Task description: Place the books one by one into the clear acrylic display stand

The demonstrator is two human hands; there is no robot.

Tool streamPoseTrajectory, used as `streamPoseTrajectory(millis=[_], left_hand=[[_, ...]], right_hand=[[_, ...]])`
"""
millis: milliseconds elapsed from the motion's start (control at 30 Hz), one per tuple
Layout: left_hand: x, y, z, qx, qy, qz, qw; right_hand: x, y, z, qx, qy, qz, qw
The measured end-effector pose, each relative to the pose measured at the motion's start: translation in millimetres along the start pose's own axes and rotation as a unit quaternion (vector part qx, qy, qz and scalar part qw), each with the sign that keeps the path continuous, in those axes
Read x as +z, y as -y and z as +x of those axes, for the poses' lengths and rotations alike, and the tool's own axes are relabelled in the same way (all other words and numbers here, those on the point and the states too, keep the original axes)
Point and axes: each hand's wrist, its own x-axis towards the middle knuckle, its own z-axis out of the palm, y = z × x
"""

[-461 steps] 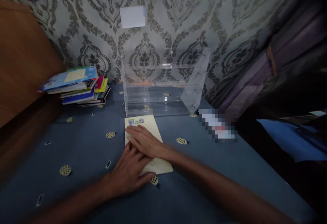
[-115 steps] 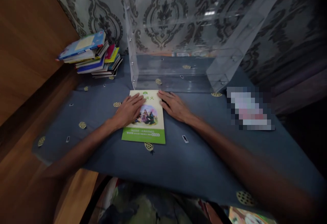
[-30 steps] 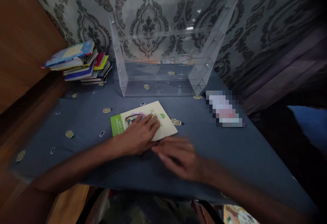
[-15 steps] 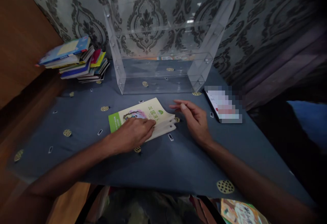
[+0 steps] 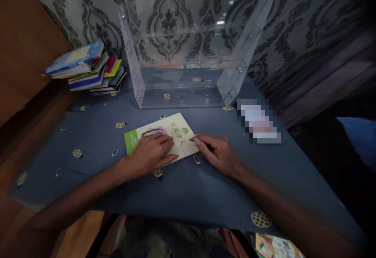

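Left hand: your left hand (image 5: 151,154) lies flat and open on the booklet (image 5: 176,132), palm down, fingers spread over its cover, grasping nothing.
Right hand: your right hand (image 5: 216,154) rests released on the blue cloth, its fingertips (image 5: 194,139) touching the booklet's right edge; it grips nothing.
Booklet: closed, cover up, turned askew with its green strip to the left, lying near the middle of the table (image 5: 205,187), just in front of the clear case.
Clear case: a see-through acrylic case (image 5: 188,54) stands at the table's far edge against the patterned wall, its open side toward you.
Book pile: a stack of books (image 5: 88,69) sits in the far left corner, well apart from your hands.
Blurred item: a pixelated object (image 5: 260,120) lies near the right edge, beside the case's right foot.
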Motion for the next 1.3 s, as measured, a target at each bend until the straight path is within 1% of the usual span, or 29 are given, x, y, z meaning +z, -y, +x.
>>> streamPoseTrajectory(millis=[100, 200, 300, 400, 533, 633, 700, 767, 800, 900, 967, 1033, 1167, 1233, 1300], left_hand=[[2.0, 27.8, -4.6, -0.065, -0.021, -0.002, 0.998], [0.2, 43.6, -10.0, -0.131, -0.005, -0.005, 0.991], [-6.5, 42.3, -12.0, -0.175, 0.034, 0.022, 0.984], [-13.2, 35.9, -11.0, -0.209, 0.064, 0.056, 0.974], [-13.8, 36.4, -10.3, -0.207, 0.057, 0.054, 0.975], [-7.7, 41.6, -11.3, -0.189, 0.018, 0.052, 0.981], [-2.1, 44.4, -12.5, -0.169, -0.018, 0.049, 0.984], [3.1, 45.8, -13.6, -0.16, -0.035, 0.045, 0.985], [5.1, 46.0, -14.0, -0.16, -0.037, 0.045, 0.985], [9.5, 45.2, -14.7, -0.161, -0.042, 0.048, 0.985], [12.4, 44.6, -15.6, -0.162, -0.05, 0.043, 0.984], [16.2, 44.3, -17.9, -0.171, -0.062, 0.032, 0.983], [23.9, 45.5, -25.8, -0.191, -0.076, -0.022, 0.978], [25.2, 48.1, -28.1, -0.197, -0.086, -0.078, 0.973], [24.3, 52.2, -27.3, -0.211, -0.109, -0.177, 0.955]], right_hand=[[1.1, -1.2, -2.4, -0.02, 0.016, -0.034, 0.999], [-0.3, -1.9, -4.2, -0.016, 0.019, -0.078, 0.997], [-2.1, -4.2, -2.1, -0.012, 0.03, -0.117, 0.993], [0.4, -14.4, 6.5, -0.01, 0.041, -0.136, 0.99], [9.9, -39.0, 23.2, 0.006, 0.054, -0.163, 0.985], [17.8, -47.7, 27.5, 0.02, 0.057, -0.182, 0.981], [24.0, -39.5, 21.1, 0.011, 0.051, -0.191, 0.98], [31.3, -19.1, 7.0, -0.014, 0.06, -0.191, 0.98], [35.1, -5.8, -2.0, -0.031, 0.076, -0.185, 0.979], [44.6, 32.5, -29.0, -0.104, 0.158, -0.136, 0.973], [46.9, 46.3, -41.1, -0.123, 0.176, -0.119, 0.969], [44.6, 47.6, -46.9, -0.124, 0.17, -0.12, 0.97], [33.2, 30.8, -49.8, -0.09, 0.134, -0.132, 0.978], [29.4, 23.7, -51.1, -0.066, 0.119, -0.131, 0.982], [28.1, 20.4, -52.6, -0.05, 0.126, -0.126, 0.983]])
